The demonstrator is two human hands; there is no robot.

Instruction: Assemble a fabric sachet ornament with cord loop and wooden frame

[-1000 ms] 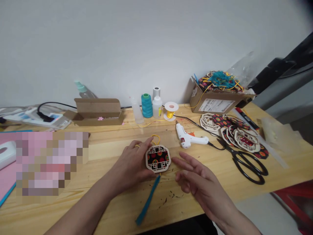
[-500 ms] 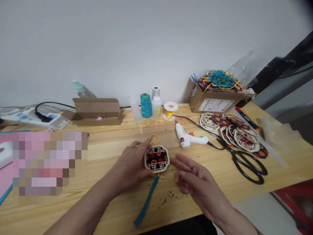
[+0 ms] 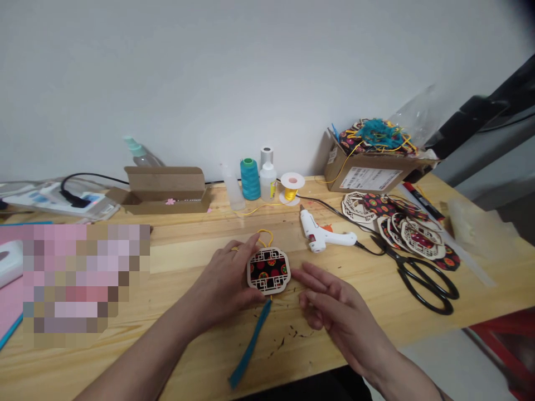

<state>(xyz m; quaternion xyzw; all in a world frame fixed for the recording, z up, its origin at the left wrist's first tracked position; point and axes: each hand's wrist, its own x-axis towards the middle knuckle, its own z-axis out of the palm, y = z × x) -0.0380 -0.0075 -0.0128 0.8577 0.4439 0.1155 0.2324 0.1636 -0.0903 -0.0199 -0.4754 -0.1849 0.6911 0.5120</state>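
A pendant ornament [image 3: 270, 271] lies flat on the wooden table, its pale cut-out lattice frame set over black fabric with red and green round patterns. A yellow cord loop [image 3: 266, 237] comes from its top, and a teal tassel [image 3: 251, 345] hangs from its bottom toward the table's front. My left hand [image 3: 228, 278] grips the pendant's left side, fingers at the upper edge and thumb at the lower edge. My right hand [image 3: 334, 312] is open and holds nothing, with its fingertips close to the pendant's right edge; contact is hard to tell.
A white glue gun [image 3: 324, 233] lies behind my right hand. Black scissors [image 3: 426, 281] and stacked pendant pieces [image 3: 412, 231] are to the right. Behind stand a teal thread cone [image 3: 249, 181], a yellow cord spool [image 3: 291, 186], an open cardboard box [image 3: 167, 203] and a filled carton [image 3: 368, 175].
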